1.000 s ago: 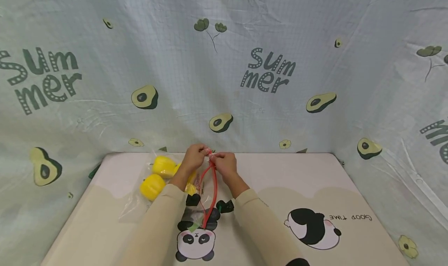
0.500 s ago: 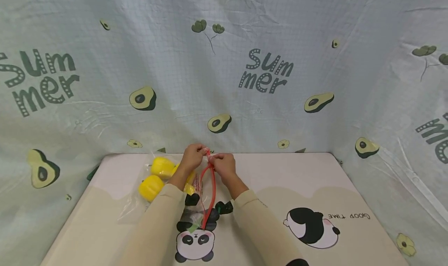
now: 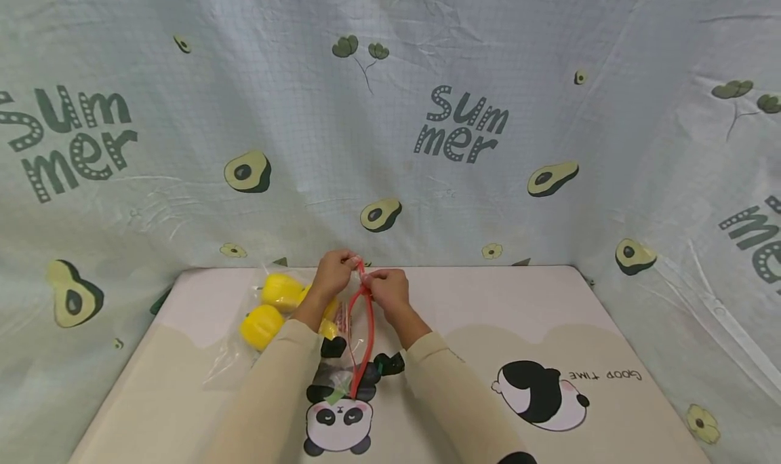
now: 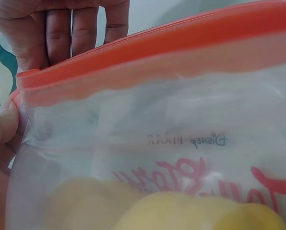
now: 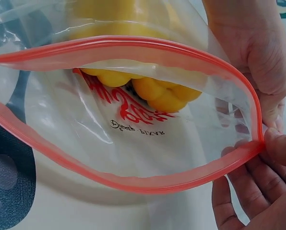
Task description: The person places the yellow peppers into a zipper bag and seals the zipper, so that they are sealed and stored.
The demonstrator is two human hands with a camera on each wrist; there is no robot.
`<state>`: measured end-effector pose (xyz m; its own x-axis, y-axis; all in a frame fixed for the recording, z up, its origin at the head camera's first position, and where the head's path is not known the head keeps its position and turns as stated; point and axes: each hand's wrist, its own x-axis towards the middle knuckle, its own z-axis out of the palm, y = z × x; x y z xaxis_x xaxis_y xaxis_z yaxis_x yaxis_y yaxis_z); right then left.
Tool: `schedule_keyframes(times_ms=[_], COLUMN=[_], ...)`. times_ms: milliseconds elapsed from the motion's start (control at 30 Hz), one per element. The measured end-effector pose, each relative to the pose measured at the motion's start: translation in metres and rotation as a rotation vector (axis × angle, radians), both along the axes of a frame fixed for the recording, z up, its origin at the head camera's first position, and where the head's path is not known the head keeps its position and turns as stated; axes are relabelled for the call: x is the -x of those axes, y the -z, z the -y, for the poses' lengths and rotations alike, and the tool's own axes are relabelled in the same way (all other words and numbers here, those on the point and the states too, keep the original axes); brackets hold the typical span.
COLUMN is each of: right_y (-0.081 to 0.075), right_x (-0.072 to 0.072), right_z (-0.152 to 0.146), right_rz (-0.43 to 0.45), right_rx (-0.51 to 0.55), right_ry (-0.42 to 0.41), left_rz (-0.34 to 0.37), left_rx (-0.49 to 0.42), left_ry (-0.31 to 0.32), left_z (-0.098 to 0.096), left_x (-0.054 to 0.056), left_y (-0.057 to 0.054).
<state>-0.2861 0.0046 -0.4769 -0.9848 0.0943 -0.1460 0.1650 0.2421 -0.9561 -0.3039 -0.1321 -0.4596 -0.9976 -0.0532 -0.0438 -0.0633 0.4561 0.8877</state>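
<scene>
A clear zip bag (image 3: 228,369) with a red zip strip lies on its side on the table, its mouth gaping toward the right. Several yellow bell peppers (image 3: 261,327) are inside it, and red and black lettering shows through the plastic. At the far corner of the mouth, my left hand (image 3: 332,274) pinches the end of the red strip (image 5: 138,184). Just to its right and slightly nearer, my right hand (image 3: 390,291) pinches the same strip, thumb against fingers in the right wrist view. From that corner the two red edges bow apart and run toward me.
The pale table (image 3: 464,301) carries a printed panda (image 3: 339,427) near the front and a printed dog (image 3: 543,396) at the right. Behind it hangs a curtain (image 3: 305,111) with avocado prints, right along the table's back edge.
My fingers have moved slightly apart at the bag's corner, and more red strip shows between them. The head view has shifted a little; peppers and bag stay in place.
</scene>
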Motion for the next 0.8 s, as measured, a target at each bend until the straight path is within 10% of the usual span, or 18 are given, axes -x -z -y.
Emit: schedule_keyframes(times_ms=[800], right_y=[0.003], right_x=[-0.012], right_z=[-0.003], right_rz=[0.000], right_rx=[-0.063], right_ry=[0.017], left_rz=[-0.026], left_rx=[-0.008], left_ry=[-0.020], left_z=[-0.005], left_x=[-0.002], left_y=[0.000])
